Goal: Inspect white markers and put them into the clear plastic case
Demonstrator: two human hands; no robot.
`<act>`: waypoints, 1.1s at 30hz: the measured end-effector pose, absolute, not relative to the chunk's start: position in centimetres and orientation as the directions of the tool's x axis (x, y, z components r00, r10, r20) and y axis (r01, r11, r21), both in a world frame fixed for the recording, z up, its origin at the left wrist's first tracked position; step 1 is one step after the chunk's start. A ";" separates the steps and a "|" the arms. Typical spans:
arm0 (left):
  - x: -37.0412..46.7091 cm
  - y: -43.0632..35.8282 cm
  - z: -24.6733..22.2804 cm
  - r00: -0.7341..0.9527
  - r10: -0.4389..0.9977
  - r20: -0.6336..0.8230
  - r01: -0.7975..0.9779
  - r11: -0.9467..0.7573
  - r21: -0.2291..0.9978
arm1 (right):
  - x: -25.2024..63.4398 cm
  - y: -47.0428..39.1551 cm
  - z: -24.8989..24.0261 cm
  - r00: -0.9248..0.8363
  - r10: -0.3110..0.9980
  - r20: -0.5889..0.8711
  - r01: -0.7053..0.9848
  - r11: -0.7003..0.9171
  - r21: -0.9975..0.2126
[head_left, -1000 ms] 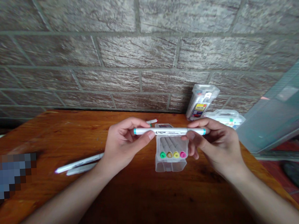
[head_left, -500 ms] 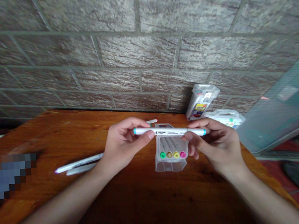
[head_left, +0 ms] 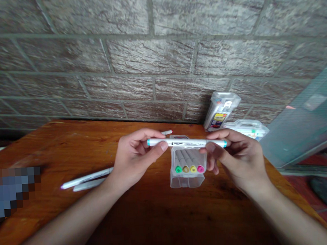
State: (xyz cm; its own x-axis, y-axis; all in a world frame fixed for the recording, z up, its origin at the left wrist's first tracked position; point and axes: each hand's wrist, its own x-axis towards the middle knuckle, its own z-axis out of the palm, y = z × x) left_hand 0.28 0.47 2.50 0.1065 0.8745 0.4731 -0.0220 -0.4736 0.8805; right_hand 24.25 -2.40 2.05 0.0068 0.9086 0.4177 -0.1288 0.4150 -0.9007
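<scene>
A white marker [head_left: 186, 142] with teal ends is held level between my two hands, its printed label facing me. My left hand [head_left: 139, 150] pinches it near the left end with thumb and fingers. On the right part, my right hand [head_left: 234, 153] grips it the same way, other fingers curled below. Behind and beneath the marker, an open clear plastic case [head_left: 187, 180] rests on the table, holding several markers [head_left: 188, 159] with green, brown, yellow and pink ends. The held marker hides part of the case.
On the wooden table [head_left: 79, 150], pale markers [head_left: 86, 178] lie left of my left hand. A red-tipped marker [head_left: 168, 132] lies behind it. A clear pencil case [head_left: 221, 111] stands by the brick wall [head_left: 151, 56], beside another clear case [head_left: 252, 128]. A glass panel [head_left: 299, 121] is right.
The marker has shifted very slightly to the right in my hands. Both hands keep hold of it, and the rest is unchanged.
</scene>
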 end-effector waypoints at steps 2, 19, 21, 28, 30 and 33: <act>0.3 0.5 2.5 0.112 0.877 0.467 -0.040 -0.466 0.884 | 24.2 -2.5 2.2 0.012 0.913 0.408 -0.130 0.406 -0.905; 0.4 0.6 2.3 0.091 0.872 0.481 -0.047 -0.479 0.877 | 24.3 -2.3 1.5 0.029 0.894 0.448 -0.045 0.449 -0.893; 0.4 0.6 2.3 0.090 0.870 0.484 -0.057 -0.481 0.875 | 24.3 -2.3 1.6 0.026 0.896 0.443 -0.047 0.444 -0.895; 0.4 0.6 2.3 0.092 0.878 0.470 -0.039 -0.469 0.882 | 24.4 -2.3 1.6 0.020 0.892 0.452 -0.079 0.452 -0.888; 0.4 0.6 2.3 0.095 0.876 0.473 -0.042 -0.472 0.881 | 24.4 -2.3 1.6 0.018 0.892 0.453 -0.078 0.453 -0.888; 0.3 0.6 2.3 0.095 0.876 0.472 -0.036 -0.471 0.881 | 24.4 -2.2 1.6 0.027 0.894 0.447 -0.061 0.448 -0.892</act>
State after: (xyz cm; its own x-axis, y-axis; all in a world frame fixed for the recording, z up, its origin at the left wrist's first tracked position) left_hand 0.32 0.60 2.34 0.0950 0.8763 0.4723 -0.0362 -0.4711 0.8813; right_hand 24.39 -2.23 1.59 0.0272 0.8939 0.4475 -0.0608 0.4483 -0.8918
